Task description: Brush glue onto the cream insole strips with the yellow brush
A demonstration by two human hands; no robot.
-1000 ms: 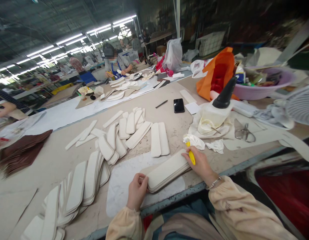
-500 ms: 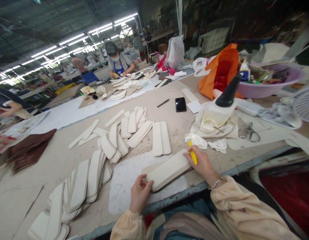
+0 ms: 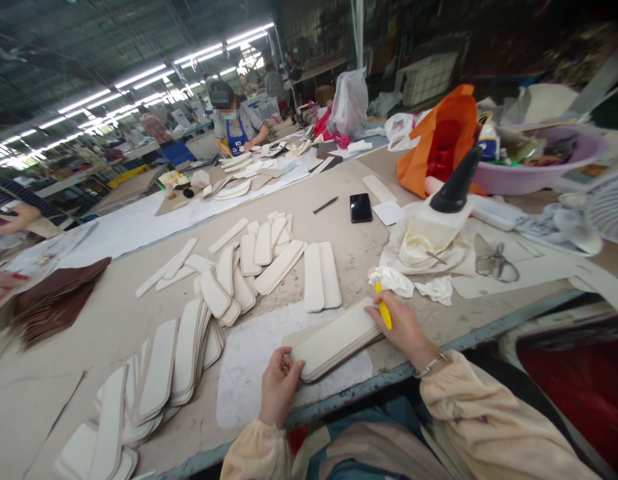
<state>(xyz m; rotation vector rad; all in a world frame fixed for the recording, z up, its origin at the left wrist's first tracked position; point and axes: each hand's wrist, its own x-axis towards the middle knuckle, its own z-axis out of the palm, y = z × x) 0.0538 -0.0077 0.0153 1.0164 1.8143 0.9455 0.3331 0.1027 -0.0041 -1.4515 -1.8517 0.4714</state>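
Observation:
A neat stack of long white round-cornered strips lies slantwise on a white sheet near the table's front edge. My left hand pinches the stack's near left end between thumb and fingers. At the far right end, the fingertips of my right hand touch the stack. That same hand is closed around a yellow-handled tool; its tip blends into a crumpled white cloth behind, so its kind is unclear. Two more strips lie side by side just beyond the stack.
Loose strips spread in piles to the left. Brown folded pieces lie further left. Beyond my right hand are a black-nozzled white bottle, scissors, a phone, an orange bag and a purple basin. A co-worker works opposite.
Both hands and the stack hold nearly the same position. The whole view has shifted very slightly. Across the table, the co-worker's hands have moved a little.

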